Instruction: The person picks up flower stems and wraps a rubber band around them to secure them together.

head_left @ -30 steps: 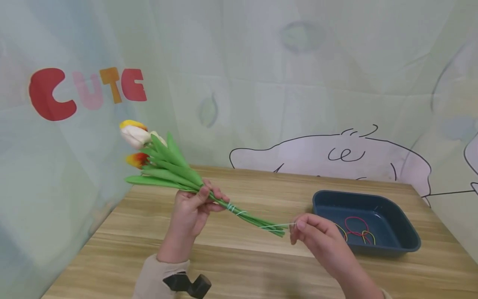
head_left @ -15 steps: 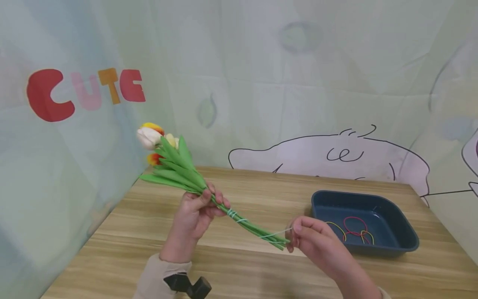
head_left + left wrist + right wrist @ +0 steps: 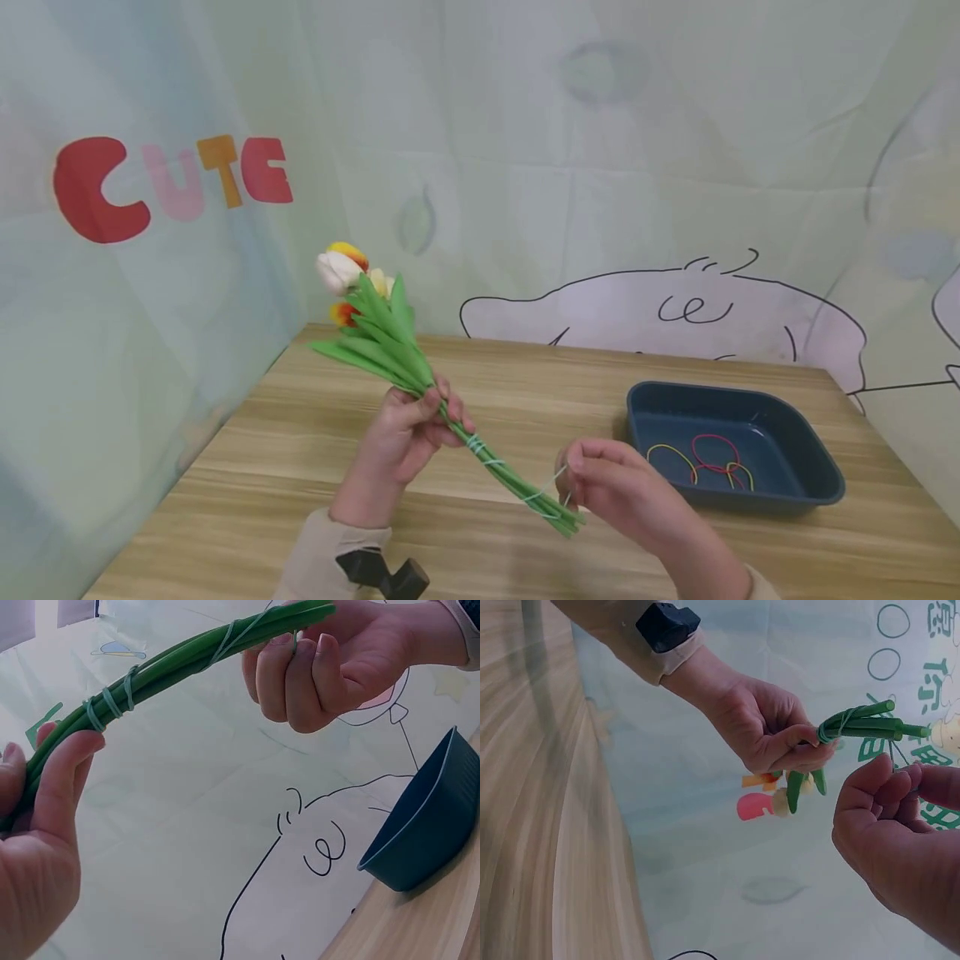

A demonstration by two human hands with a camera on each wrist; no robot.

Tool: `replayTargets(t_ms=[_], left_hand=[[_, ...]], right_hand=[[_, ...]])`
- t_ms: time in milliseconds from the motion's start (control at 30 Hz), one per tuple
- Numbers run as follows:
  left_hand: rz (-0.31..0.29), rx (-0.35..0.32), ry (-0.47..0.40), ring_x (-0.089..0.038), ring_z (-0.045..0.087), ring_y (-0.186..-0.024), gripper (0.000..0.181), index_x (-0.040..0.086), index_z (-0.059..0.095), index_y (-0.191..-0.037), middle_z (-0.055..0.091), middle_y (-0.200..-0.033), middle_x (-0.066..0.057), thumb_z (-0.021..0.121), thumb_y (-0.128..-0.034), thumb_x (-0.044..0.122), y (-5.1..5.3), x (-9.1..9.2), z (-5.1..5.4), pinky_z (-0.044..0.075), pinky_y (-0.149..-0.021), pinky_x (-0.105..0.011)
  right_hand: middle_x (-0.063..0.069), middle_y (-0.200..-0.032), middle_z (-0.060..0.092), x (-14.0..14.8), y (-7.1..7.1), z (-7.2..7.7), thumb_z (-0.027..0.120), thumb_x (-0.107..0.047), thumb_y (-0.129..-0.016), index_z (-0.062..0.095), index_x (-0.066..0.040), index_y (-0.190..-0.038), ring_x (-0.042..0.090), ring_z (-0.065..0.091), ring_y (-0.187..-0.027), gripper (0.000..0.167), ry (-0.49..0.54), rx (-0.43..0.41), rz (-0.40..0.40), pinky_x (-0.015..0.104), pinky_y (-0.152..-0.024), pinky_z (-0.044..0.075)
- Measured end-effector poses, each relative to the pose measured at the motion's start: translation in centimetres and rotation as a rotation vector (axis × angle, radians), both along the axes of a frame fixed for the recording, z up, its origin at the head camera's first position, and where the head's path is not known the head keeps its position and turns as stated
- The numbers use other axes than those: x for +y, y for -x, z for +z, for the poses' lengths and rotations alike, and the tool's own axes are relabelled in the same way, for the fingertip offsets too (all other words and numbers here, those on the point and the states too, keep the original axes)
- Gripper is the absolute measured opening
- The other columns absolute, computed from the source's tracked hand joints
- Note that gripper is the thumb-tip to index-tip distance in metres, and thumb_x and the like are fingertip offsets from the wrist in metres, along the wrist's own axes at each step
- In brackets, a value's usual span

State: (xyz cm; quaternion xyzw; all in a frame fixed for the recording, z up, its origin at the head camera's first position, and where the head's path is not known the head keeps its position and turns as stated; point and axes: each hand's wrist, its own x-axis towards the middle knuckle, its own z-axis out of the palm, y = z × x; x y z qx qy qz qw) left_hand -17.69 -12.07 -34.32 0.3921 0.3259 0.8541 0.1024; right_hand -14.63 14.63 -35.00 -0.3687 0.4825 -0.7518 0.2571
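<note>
My left hand [image 3: 412, 429] grips a bunch of artificial tulips [image 3: 390, 337] by the green stems, just below the leaves. White, pale yellow and orange-red blooms point up and left, while the stem ends slant down to the right. A light green rubber band [image 3: 109, 703] is wound several times round the stems, and its stretched end crosses lower down near the stem tips. Beside those tips my right hand [image 3: 618, 483] pinches a loop of the band, pulled away from the stems. The right wrist view shows the pinched loop [image 3: 898, 752] under the cut ends.
A dark blue tray [image 3: 795, 492] stands on the wooden table [image 3: 465, 542] at the right, behind my right hand. Red and yellow rubber bands [image 3: 716, 450] lie in it. A printed cloth backdrop [image 3: 517, 167] hangs behind and to the left of the table.
The bunch has moved right and tilted steeper, its stem ends lower. My right hand has shifted slightly left and down, still pinching the band, now closer to the stems.
</note>
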Motion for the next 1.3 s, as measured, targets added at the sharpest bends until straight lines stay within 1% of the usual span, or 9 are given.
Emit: replayTargets(t_ms=[67, 267, 433, 500, 600, 733, 1000, 1133, 1300], left_hand=[[-0.013, -0.012, 0.018, -0.018, 0.071, -0.084, 0.019, 0.006, 0.065, -0.095, 0.07, -0.086, -0.003, 0.047, -0.1007, 0.011, 0.0, 0.1, 0.0, 0.062, -0.077, -0.028], [-0.038, -0.025, 0.08, -0.016, 0.071, -0.083, 0.019, 0.008, 0.064, -0.094, 0.07, -0.085, -0.001, 0.047, -0.101, 0.012, 0.0, 0.4, -0.3, 0.061, -0.077, -0.029], [0.013, -0.057, 0.126, -0.015, 0.071, -0.081, 0.018, 0.01, 0.064, -0.092, 0.07, -0.083, 0.0, 0.049, -0.1007, 0.013, 0.1, 0.5, -0.5, 0.061, -0.073, -0.026], [0.051, -0.081, 0.144, -0.015, 0.071, -0.079, 0.017, 0.01, 0.064, -0.09, 0.07, -0.081, 0.0, 0.051, -0.1, 0.014, 0.1, 0.4, -0.5, 0.061, -0.07, -0.024], [0.112, -0.101, 0.17, -0.015, 0.071, -0.077, 0.017, 0.009, 0.064, -0.087, 0.07, -0.08, -0.001, 0.053, -0.0992, 0.013, 0.1, 0.4, -0.3, 0.061, -0.068, -0.023], [0.161, -0.1, 0.195, -0.015, 0.072, -0.078, 0.017, 0.008, 0.062, -0.086, 0.071, -0.081, -0.002, 0.052, -0.0996, 0.012, 0.1, 0.3, -0.2, 0.061, -0.069, -0.025], [0.233, -0.144, 0.262, -0.015, 0.072, -0.078, 0.016, 0.008, 0.061, -0.086, 0.07, -0.079, -0.001, 0.054, -0.0989, 0.012, 0.0, 0.7, -0.1, 0.061, -0.07, -0.026], [0.257, -0.155, 0.27, -0.015, 0.072, -0.077, 0.016, 0.009, 0.061, -0.085, 0.07, -0.079, -0.001, 0.054, -0.0987, 0.012, 0.0, 0.9, -0.1, 0.061, -0.069, -0.025], [0.317, -0.197, 0.315, -0.014, 0.072, -0.076, 0.016, 0.009, 0.062, -0.086, 0.07, -0.078, -0.001, 0.054, -0.0993, 0.011, -0.2, 1.1, -0.1, 0.061, -0.067, -0.023]], right_hand=[[-0.008, -0.083, 0.056, -0.3, 0.0, 0.1, 0.029, 0.002, -0.101, 0.061, -0.017, -0.092, 0.007, 0.055, -0.084, 0.038, -0.015, -0.031, 0.024, 0.019, -0.078, 0.05], [-0.006, -0.079, 0.054, -1.2, 0.1, 0.0, 0.031, -0.001, -0.101, 0.058, -0.016, -0.091, 0.01, 0.053, -0.079, 0.033, -0.044, -0.048, 0.063, 0.02, -0.076, 0.049], [-0.006, -0.08, 0.054, -1.5, 0.0, 0.0, 0.036, -0.002, -0.1, 0.058, -0.015, -0.091, 0.008, 0.051, -0.078, 0.027, -0.111, -0.042, 0.035, 0.018, -0.075, 0.048], [-0.007, -0.081, 0.056, -1.6, -0.1, -0.1, 0.04, -0.004, -0.1, 0.06, -0.014, -0.092, 0.007, 0.052, -0.078, 0.023, -0.149, -0.027, 0.003, 0.016, -0.074, 0.048], [-0.007, -0.082, 0.059, -1.5, -0.4, -0.3, 0.047, -0.006, -0.099, 0.058, 0.001, -0.09, 0.006, 0.053, -0.079, 0.016, -0.211, 0.015, -0.077, 0.016, -0.074, 0.049], [-0.007, -0.081, 0.062, -1.3, -0.7, -0.3, 0.054, -0.009, -0.098, 0.052, 0.017, -0.095, 0.006, 0.056, -0.078, 0.026, -0.292, 0.097, -0.221, 0.019, -0.073, 0.051], [-0.006, -0.08, 0.062, -1.4, -1.0, -0.9, 0.059, -0.002, -0.093, 0.064, 0.006, -0.091, 0.005, 0.057, -0.07, 0.01, -0.358, 0.332, -0.423, 0.021, -0.061, 0.054], [-0.005, -0.079, 0.062, -1.3, -1.1, -1.3, 0.062, -0.002, -0.092, 0.066, 0.004, -0.089, 0.004, 0.058, -0.071, 0.008, -0.369, 0.373, -0.488, 0.022, -0.06, 0.055], [-0.005, -0.081, 0.064, -1.1, -1.0, -1.9, 0.063, -0.006, -0.092, 0.068, 0.001, -0.089, 0.004, 0.059, -0.074, 0.01, -0.419, 0.384, -0.523, 0.022, -0.063, 0.056]])
